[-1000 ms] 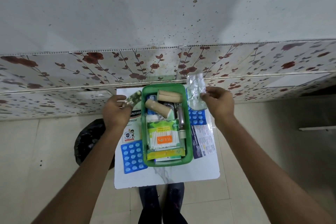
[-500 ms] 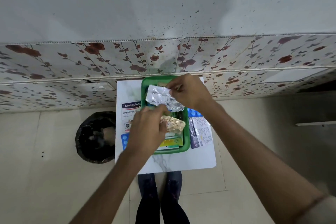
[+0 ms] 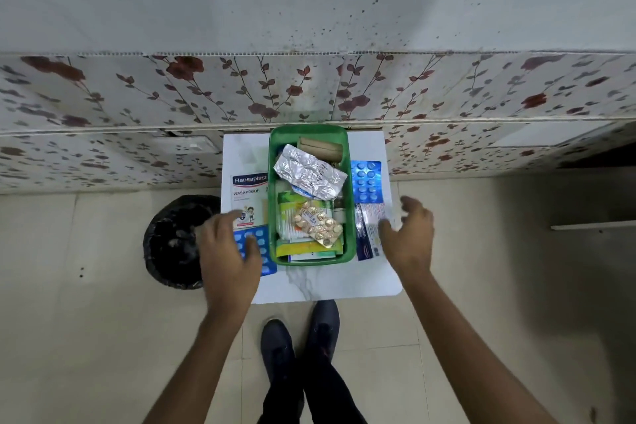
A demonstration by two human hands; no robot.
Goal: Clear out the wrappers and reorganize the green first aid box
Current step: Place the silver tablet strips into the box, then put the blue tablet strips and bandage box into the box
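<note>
The green first aid box stands on a small white table. Inside it lie a crumpled silver blister strip, a gold pill strip, a cotton-bud pack and a tan bandage roll. My left hand hovers open over a blue pill strip left of the box. My right hand hovers open over a printed wrapper right of the box. Neither hand holds anything.
A Hansaplast plaster pack lies left of the box, and a second blue pill strip lies to its right. A black-lined bin stands on the floor left of the table. A flowered wall panel rises behind. My feet are under the table's near edge.
Both hands let go of the silver strip and the gold pill strip, which now rest in the box. The hands have drawn back to either side of the box.
</note>
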